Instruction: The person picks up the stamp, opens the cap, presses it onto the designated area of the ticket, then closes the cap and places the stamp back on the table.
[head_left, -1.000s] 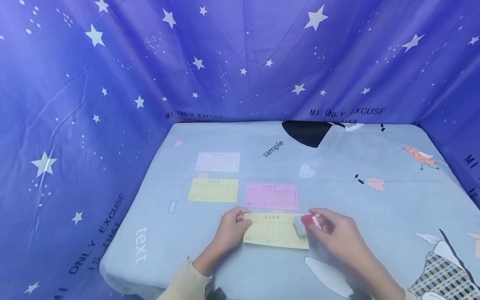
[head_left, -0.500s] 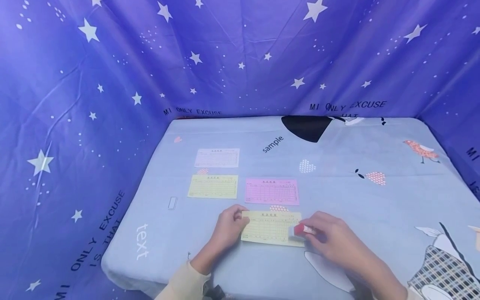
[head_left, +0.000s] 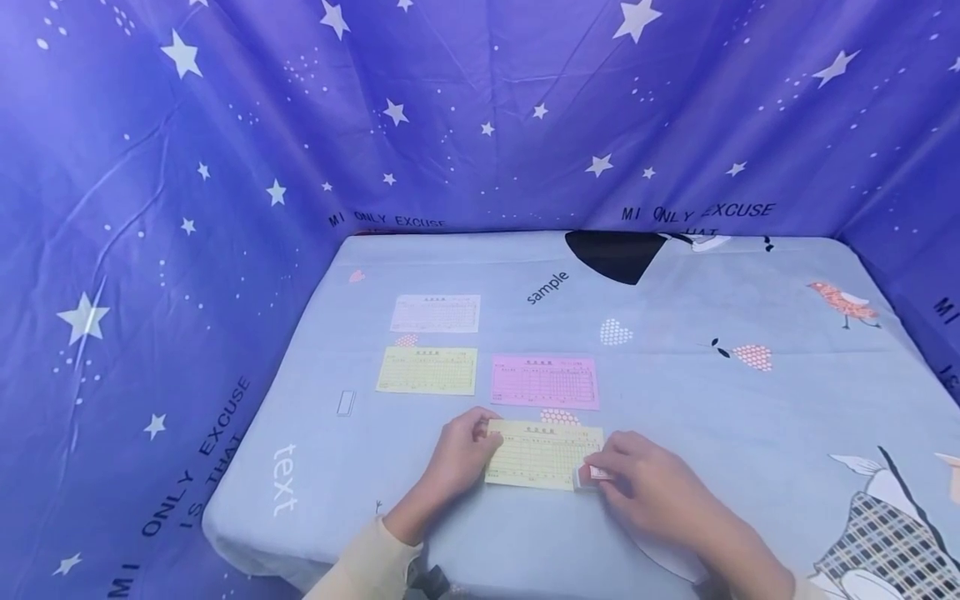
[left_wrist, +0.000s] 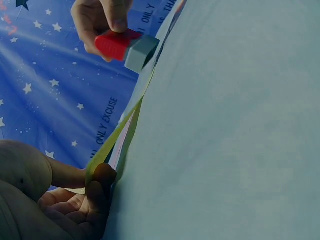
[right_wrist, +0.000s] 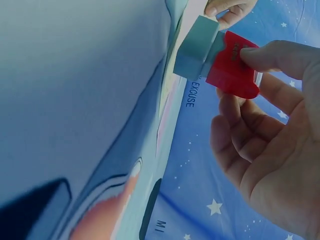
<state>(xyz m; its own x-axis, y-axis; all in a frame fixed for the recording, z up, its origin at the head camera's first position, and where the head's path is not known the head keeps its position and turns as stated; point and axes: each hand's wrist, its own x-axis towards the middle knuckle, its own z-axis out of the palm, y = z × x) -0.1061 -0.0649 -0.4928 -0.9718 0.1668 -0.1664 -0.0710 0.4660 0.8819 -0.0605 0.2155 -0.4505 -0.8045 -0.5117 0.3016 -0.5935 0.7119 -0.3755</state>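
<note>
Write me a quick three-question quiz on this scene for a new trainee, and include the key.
1. True or false: the left hand pinches one end of the nearer yellow slip.

2. Multiple choice: what colour is the part of the stamp-like block where the thumb of the right hand presses?
A) Green
B) Red
C) Black

3. Fill in the blank: in the head view, the pink slip lies to the ____ of the farther yellow slip.

Key: 1. True. 2. B. 3. right.
</note>
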